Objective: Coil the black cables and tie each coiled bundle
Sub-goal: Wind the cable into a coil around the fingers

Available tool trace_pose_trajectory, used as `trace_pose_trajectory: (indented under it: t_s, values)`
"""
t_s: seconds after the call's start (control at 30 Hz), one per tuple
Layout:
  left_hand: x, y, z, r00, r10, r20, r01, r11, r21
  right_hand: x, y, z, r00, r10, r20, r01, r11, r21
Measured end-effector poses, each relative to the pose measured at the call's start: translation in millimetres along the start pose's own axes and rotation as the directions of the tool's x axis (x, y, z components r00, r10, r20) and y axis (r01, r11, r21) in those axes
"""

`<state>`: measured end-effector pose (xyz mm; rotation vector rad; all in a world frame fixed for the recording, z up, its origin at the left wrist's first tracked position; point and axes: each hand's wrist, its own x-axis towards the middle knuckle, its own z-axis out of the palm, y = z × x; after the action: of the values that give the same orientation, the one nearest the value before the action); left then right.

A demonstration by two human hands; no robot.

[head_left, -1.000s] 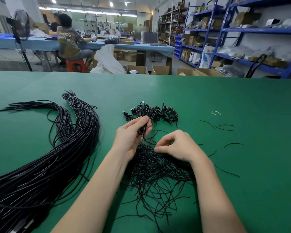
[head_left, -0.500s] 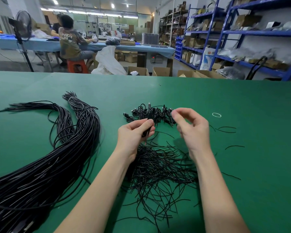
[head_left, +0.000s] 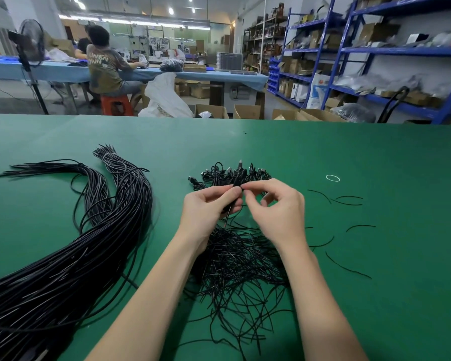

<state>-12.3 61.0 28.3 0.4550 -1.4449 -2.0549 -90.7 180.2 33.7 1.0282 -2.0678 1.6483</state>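
Note:
My left hand [head_left: 206, 212] grips a small coiled black cable bundle [head_left: 238, 179] above the green table [head_left: 375, 152]. My right hand [head_left: 276, 212] meets it from the right, thumb and forefinger pinching at the bundle's middle; whether a thin tie is between them I cannot tell. Just behind lies a heap of tied coiled bundles [head_left: 219, 175] with connector ends. Under my wrists spreads a tangle of thin black tie wires [head_left: 240, 272]. A thick sheaf of long black cables [head_left: 89, 246] sweeps across the left of the table.
A few loose tie wires [head_left: 349, 201] and a small white ring [head_left: 332, 178] lie to the right. Beyond the table's far edge sit cardboard boxes [head_left: 248, 112], blue shelving [head_left: 375, 50] and a person on a red stool [head_left: 116, 104] at another table.
My right hand rose from the tie pile, swung up to the right, then came left to meet the bundle. My left hand lifted the bundle slightly.

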Motion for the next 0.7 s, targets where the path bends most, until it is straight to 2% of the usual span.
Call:
trace_pose_trajectory:
  t_s: [0.2, 0.37, 0.43, 0.5, 0.6, 0.7]
  values:
    - [-1.6, 2.3, -0.1, 1.0, 0.002, -0.003, -0.002, 1.0, 0.004, 0.9, 2.5, 0.3, 0.996, -0.061, 0.06, 0.062, 0.998, -0.01]
    - [0.5, 4.2, 2.5, 0.998, -0.029, -0.048, 0.03, 0.999, 0.037, -0.5, 5.4, -1.1, 0.995, -0.044, 0.086, 0.045, 0.999, -0.002]
    - [1.2, 4.7, 3.0, 0.994, -0.055, -0.091, 0.057, 0.998, 0.015, -0.8, 5.8, 0.7, 0.995, 0.007, 0.098, -0.008, 1.0, 0.013]
    - [0.6, 5.8, 3.1, 0.992, -0.092, -0.088, 0.088, 0.995, -0.049, 0.2, 6.3, 1.3, 0.974, 0.172, 0.148, -0.19, 0.974, 0.124]
    - [-0.9, 8.7, 4.1, 0.992, -0.126, -0.027, 0.12, 0.979, -0.166, -0.4, 6.0, 0.6, 0.881, 0.373, 0.29, -0.462, 0.808, 0.366]
    - [-1.6, 11.4, 5.8, 0.988, -0.151, 0.028, 0.153, 0.958, -0.242, -2.3, 4.5, 5.2, 0.775, 0.485, 0.406, -0.631, 0.549, 0.549]
